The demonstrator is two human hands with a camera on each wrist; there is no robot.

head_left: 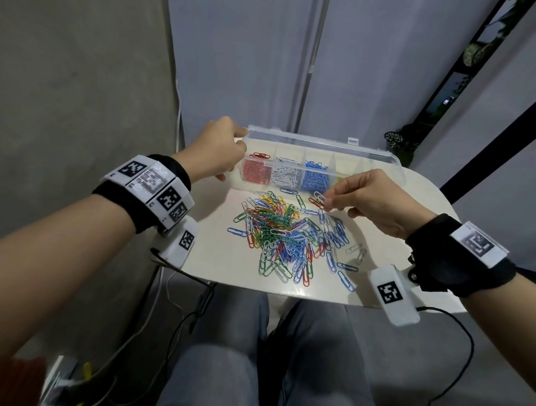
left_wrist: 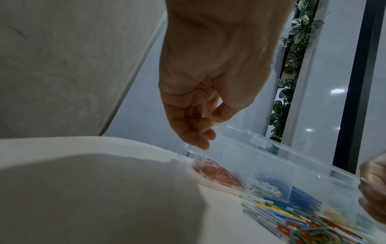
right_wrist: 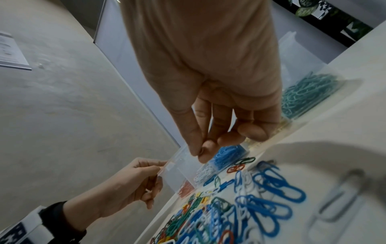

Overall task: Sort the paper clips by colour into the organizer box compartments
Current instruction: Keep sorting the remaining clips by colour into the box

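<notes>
Head view: the right hand (head_left: 365, 201) is pinching what looks like one white wire paper clip (head_left: 319, 196), light and slippery, while the left hand (head_left: 215, 150) is gripping the clear plastic organizer box (head_left: 324, 144).

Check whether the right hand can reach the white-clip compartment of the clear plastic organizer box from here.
Probably yes. The right hand hovers just in front of the clear plastic organizer box, whose lid is open, and nothing stands between it and the white-clip compartment.

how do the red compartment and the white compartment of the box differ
The red compartment is the end one beside the left hand, which holds that end of the organizer box; the white compartment is next inward. One holds only red clips, the other only white. Both look similarly full.
</notes>
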